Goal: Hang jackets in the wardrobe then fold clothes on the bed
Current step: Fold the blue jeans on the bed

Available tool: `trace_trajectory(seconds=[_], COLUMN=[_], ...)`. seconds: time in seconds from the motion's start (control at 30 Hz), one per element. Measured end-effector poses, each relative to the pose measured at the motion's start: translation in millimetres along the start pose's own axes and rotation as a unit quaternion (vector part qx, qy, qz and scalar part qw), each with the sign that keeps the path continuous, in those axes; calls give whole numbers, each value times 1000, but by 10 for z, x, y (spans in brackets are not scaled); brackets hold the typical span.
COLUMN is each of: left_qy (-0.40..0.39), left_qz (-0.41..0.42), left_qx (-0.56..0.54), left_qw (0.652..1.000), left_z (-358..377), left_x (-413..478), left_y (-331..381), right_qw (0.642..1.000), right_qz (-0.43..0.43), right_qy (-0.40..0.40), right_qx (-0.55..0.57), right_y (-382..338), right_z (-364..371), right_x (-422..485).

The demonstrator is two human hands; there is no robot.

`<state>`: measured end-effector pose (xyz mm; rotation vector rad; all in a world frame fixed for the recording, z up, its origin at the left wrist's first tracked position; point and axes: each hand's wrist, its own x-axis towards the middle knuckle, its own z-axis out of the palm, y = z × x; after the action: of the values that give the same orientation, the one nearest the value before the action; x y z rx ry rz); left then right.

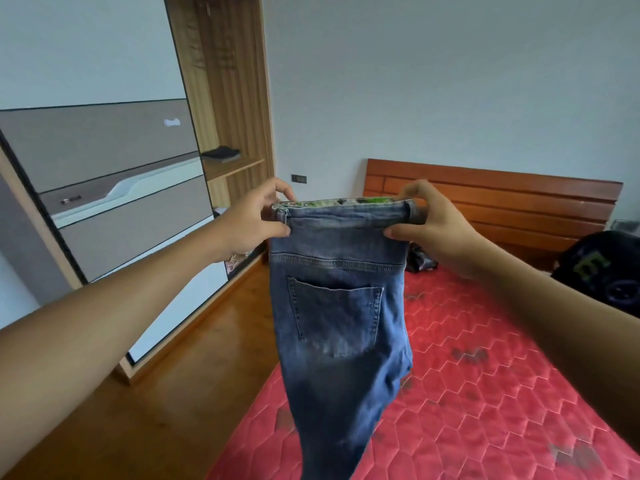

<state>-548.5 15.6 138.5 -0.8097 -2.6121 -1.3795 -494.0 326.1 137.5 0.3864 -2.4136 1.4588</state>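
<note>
A pair of blue jeans (341, 317) hangs in the air in front of me, folded lengthwise with a back pocket facing me. My left hand (254, 218) pinches the left end of the waistband. My right hand (431, 223) grips the right end. The legs drop down over the near edge of the bed (485, 393), which has a red quilted mattress. A dark garment with green print (602, 271) lies at the bed's right side. Another small dark garment (420, 259) lies near the headboard, partly hidden behind the jeans.
The wardrobe (114, 188) with grey and white sliding doors stands on the left. Its open wooden section (225, 98) has a shelf with a folded dark garment (221, 154). A wooden headboard (502, 202) is against the far wall. Wooden floor (173, 393) lies between wardrobe and bed.
</note>
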Motion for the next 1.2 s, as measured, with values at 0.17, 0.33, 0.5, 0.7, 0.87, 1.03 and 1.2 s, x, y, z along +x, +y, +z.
trace_trajectory(seconds=[0.17,0.33,0.5,0.7,0.87,1.03,1.2], left_qy=[-122,-214,-212,-198,-177,-142,-152], left_qz=[-52,1,41,59,85,86,67], left_qx=[220,345,277,281,291,321,335], left_qw=[966,914,936,937,936,933,927], left_z=[-125,127,373,353,287,-142,-183], left_x=[146,292,371,418,421,437,410], left_y=[192,573,524,663,834,1039,972], right_qw=[1000,998,985,988,984,956,949], right_qz=[4,-7,50,112,124,218,187], right_qy=[8,-26,-63,-105,-124,-168,-224], right_qx=[11,62,153,2,-20,-104,-121], right_y=[-67,-98,137,823,1024,1553,1491], right_z=[155,297,197,304,302,434,529], right_x=[-48,-106,-155,-479,-525,-816,-708])
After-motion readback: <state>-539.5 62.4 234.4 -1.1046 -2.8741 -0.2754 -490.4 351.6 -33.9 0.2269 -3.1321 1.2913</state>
